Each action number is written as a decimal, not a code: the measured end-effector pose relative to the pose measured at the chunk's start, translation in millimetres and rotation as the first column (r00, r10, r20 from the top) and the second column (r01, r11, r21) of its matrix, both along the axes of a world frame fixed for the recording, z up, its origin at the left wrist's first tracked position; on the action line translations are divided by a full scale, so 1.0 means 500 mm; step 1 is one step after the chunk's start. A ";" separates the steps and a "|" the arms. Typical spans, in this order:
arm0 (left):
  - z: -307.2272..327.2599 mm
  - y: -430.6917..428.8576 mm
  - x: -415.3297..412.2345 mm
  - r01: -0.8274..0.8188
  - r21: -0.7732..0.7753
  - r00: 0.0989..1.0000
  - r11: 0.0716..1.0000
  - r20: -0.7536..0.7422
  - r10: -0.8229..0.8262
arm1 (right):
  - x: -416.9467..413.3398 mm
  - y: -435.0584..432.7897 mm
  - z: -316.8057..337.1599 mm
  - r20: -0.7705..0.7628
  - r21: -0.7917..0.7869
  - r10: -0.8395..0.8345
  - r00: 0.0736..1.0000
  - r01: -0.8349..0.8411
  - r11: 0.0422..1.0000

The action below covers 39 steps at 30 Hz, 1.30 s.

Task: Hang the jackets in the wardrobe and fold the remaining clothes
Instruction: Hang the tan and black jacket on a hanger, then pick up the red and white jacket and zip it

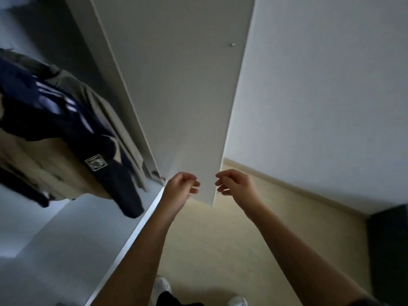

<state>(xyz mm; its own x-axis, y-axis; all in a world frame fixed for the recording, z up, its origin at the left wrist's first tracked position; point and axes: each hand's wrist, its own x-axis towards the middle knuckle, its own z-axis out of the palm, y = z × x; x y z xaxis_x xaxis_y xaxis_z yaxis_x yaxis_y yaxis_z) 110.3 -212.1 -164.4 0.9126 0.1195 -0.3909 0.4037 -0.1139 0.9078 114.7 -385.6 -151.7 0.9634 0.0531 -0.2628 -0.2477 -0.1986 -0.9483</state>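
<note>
A navy jacket [66,120] with white sleeve stripes and a square badge hangs inside the wardrobe [55,228] at left, against a beige jacket [39,164]; the white door [181,96] stands open beside them; left hand [180,189] and right hand [235,184] hover near its lower edge, fingers [193,183] loosely curled, holding nothing.
</note>
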 end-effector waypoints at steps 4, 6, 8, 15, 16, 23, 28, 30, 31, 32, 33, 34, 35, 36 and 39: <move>0.030 -0.245 -0.023 0.173 -0.062 0.982 0.983 0.089 -0.167 | -0.065 -0.225 0.024 -0.009 0.116 -0.260 0.966 0.259 0.959; 0.043 -0.365 -0.033 0.294 -0.085 0.951 0.952 0.122 -0.283 | -0.097 -0.331 0.032 -0.014 0.156 -0.388 0.921 0.386 0.909; 0.058 -0.476 -0.036 0.414 -0.102 0.906 0.905 0.149 -0.397 | -0.124 -0.428 0.039 -0.014 0.185 -0.512 0.859 0.505 0.843; 0.069 -0.803 0.005 0.686 -0.115 0.723 0.719 0.217 -0.655 | -0.175 -0.711 0.044 -0.001 0.210 -0.793 0.609 0.776 0.595; 0.063 -0.849 0.014 0.713 -0.117 0.697 0.691 0.216 -0.683 | -0.178 -0.748 0.042 -0.003 0.212 -0.819 0.574 0.800 0.561; 0.042 -1.216 0.100 0.893 -0.112 0.450 0.436 0.209 -0.868 | -0.175 -1.047 0.028 -0.010 0.215 -0.959 0.283 0.937 0.274; 0.059 -1.477 0.171 0.954 -0.077 0.301 0.291 0.222 -0.928 | -0.162 -1.261 0.022 -0.045 0.231 -0.997 0.058 0.972 0.046; 0.056 -1.577 0.183 0.968 -0.058 0.250 0.243 0.213 -0.945 | -0.166 -1.336 0.012 -0.061 0.243 -0.998 -0.014 0.970 -0.029; 0.053 -1.624 0.182 0.975 -0.053 0.224 0.218 0.200 -0.954 | -0.172 -1.370 0.007 -0.072 0.248 -0.996 -0.048 0.967 -0.065; 0.049 -1.671 0.176 0.980 -0.049 0.196 0.190 0.186 -0.963 | -0.180 -1.403 0.001 -0.081 0.252 -0.993 -0.083 0.963 -0.101; 0.042 -1.719 0.168 0.986 -0.049 0.165 0.159 0.174 -0.971 | -0.190 -1.438 -0.006 -0.085 0.255 -0.990 -0.116 0.958 -0.134; 0.033 -1.767 0.158 0.991 -0.050 0.134 0.127 0.162 -0.978 | -0.201 -1.475 -0.013 -0.086 0.257 -0.986 -0.145 0.953 -0.162; 0.023 -1.814 0.146 0.994 -0.051 0.103 0.096 0.152 -0.983 | -0.213 -1.514 -0.022 -0.088 0.257 -0.982 -0.168 0.948 -0.185; 0.011 -1.863 0.135 0.997 -0.048 0.073 0.066 0.148 -0.986 | -0.226 -1.556 -0.032 -0.089 0.258 -0.978 -0.186 0.945 -0.203; -0.034 -2.009 0.098 0.999 -0.046 0.021 0.015 0.151 -0.988 | -0.269 -1.692 -0.078 -0.097 0.250 -0.972 -0.213 0.940 -0.231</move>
<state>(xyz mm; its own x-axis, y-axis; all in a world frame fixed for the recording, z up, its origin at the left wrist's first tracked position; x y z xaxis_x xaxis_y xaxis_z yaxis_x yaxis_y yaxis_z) 159.4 -1216.4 -181.4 0.1220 -0.9595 -0.2538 -0.0661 -0.2630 0.9625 -19.6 -1231.6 -190.6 -0.0856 -0.9390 -0.3330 0.1173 0.3224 -0.9393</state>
